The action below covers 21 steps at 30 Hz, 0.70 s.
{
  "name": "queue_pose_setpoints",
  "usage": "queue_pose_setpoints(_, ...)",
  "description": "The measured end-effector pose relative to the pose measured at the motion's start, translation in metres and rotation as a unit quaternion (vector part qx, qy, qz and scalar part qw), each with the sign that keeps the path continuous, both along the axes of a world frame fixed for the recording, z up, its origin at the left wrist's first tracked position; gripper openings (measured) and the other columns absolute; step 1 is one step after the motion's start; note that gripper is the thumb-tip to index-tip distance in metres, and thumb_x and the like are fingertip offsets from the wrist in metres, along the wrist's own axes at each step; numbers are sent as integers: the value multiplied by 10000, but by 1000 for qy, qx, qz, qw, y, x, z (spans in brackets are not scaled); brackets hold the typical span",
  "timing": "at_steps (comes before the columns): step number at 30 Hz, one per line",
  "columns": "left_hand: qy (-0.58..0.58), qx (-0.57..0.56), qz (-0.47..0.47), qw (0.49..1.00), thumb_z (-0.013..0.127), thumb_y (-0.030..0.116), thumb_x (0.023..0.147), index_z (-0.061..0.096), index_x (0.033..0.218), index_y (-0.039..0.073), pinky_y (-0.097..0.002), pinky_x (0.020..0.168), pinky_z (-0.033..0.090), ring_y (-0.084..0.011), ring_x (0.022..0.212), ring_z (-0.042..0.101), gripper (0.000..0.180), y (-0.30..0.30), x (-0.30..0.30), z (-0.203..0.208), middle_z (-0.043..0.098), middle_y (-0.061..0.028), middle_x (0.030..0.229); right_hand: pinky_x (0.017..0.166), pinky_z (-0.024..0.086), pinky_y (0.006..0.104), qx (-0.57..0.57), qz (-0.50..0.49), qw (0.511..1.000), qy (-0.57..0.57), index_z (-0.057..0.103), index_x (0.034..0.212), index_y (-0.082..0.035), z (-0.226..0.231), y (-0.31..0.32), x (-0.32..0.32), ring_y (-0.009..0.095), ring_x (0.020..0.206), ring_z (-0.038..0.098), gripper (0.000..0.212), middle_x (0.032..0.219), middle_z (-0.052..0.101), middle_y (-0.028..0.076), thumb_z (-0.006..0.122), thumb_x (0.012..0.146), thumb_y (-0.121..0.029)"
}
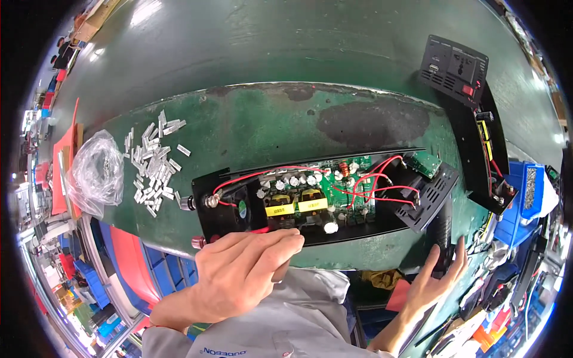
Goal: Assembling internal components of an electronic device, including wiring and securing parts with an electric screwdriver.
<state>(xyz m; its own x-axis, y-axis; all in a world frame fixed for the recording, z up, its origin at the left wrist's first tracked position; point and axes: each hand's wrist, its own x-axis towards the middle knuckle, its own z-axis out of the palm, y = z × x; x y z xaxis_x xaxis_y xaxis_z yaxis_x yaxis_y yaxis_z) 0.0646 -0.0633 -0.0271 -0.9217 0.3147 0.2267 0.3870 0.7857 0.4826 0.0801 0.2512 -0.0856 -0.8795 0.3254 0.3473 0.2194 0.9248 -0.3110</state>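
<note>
In front of me lies an uncovered power inverter [352, 232], a long black case with a green circuit board [358, 194], yellow-labelled transformers [296, 206] and red wires. Its slotted black end panel [428, 197] tilts at the right, wires running to it. My left hand [245, 271] has its fingers together over the near wall of the case, with the thumb tucked below them. Close to the panel, my right hand [439, 280] has thumb and fingers spread on either side of a black textured handle [441, 235]. What that handle belongs to is unclear.
Several small silvery metal pieces [156, 167] lie scattered left of the inverter. Beyond them is a clear plastic bag [98, 173]. Another inverter [462, 77] stands at the right, near a blue parts bin [513, 206]. Tools crowd the right edge of the green bench [250, 125].
</note>
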Motion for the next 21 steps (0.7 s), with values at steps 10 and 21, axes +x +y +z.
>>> queue_pose_setpoints(10, -24, 5, 18, 1000, 792, -4, 819, 695, 1049, 48, -329, 704, 560, -236, 832, 760, 255, 5, -5, 6, 782, -76, 987, 768, 480, 286, -478, -60, 855, -190, 506, 1348, 0, -8, -18, 115, 164, 859, 592, 603, 1014, 632, 84, 760, 866, -260)
queue_pose_setpoints(21, 22, -25, 14, 999, 800, 45, 840, 693, 1044, 47, -276, 648, 528, -193, 777, 753, 230, 5, -4, -4, 781, -54, 933, 724, 532, 371, -536, 150, 714, -425, 538, 1217, 10, -2, -71, 122, 199, 753, 644, 484, 846, 669, 128, 746, 911, -302)
